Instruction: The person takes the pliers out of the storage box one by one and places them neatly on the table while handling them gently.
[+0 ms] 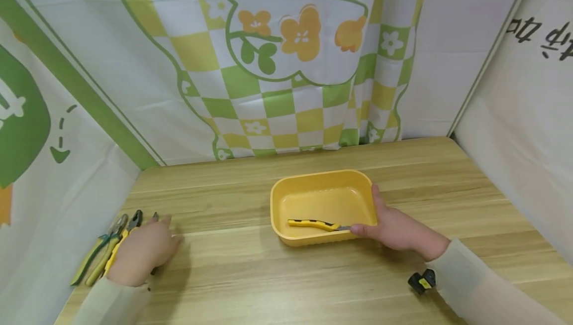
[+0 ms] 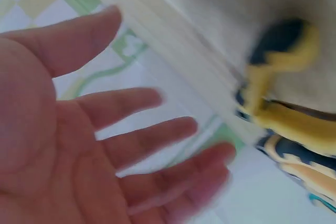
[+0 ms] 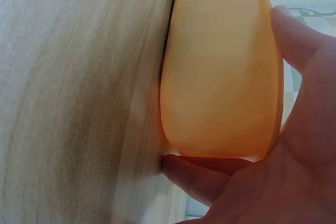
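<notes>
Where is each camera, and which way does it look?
Head: on the head, looking forward and down at the table; left hand, right hand, sleeves show.
Left wrist: on that wrist, facing the fingers and plier handles.
Right wrist: on that wrist, facing the right hand gripping the yellow bin.
Head and right wrist both show the bin.

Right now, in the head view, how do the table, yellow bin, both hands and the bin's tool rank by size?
Largest: table
Yellow bin
Left hand and right hand, too alike to rank
Smallest: tool
</notes>
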{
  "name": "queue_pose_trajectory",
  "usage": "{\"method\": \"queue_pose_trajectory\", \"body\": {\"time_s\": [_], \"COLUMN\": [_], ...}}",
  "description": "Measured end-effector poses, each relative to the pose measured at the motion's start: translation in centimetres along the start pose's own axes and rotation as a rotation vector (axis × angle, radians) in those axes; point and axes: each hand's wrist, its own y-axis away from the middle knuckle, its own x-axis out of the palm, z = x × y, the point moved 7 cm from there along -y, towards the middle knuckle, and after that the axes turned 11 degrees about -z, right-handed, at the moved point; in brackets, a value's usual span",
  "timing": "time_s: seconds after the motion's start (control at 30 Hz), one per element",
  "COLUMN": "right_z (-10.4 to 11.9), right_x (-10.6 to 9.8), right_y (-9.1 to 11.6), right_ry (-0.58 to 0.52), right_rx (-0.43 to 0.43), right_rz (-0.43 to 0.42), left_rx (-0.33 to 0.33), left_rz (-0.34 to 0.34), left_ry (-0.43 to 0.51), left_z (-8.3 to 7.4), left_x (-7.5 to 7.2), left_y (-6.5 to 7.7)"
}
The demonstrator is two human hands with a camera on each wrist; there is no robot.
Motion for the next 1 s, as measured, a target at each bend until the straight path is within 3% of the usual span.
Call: {"method": "queue_pose_trajectory", "body": {"time_s": [0.17, 0.3, 0.4, 0.57, 0.77, 1.0], "right_z": [0.1, 0.3, 0.4, 0.5, 0.0, -0.2], "right_x": [-0.1, -0.2, -0.2, -0.2, -0.1, 0.0], "right_y": [0.0, 0.0, 0.0, 0.0, -0.1, -0.1], "right_ry": [0.011, 0.01, 0.009, 0.005, 0.017, 0.01], "right_rx": [-0.006, -0.011, -0.01, -0.009, 0.002, 0.012], "right_rz": [-0.004, -0.001, 0.001, 0.006, 0.012, 0.022], "left_rx": [0.179, 0.273, 0.304, 0.385, 0.514, 0.567], "left_rz": [-0.136, -0.178, -0.174, -0.136, -0.071, 0.131], "left_ry": [0.097, 0.158, 0.144, 0.144, 0.223, 0.316], "left_z": [-4.3, -7.3, -8.9, -11.5, -14.7, -18.1], "left_x": [-1.7, -2.7, -3.0, -2.8, -2.4, -2.2], "left_y": [-1.3, -2.2, -2.8, -3.5, -4.1, -4.7]}}
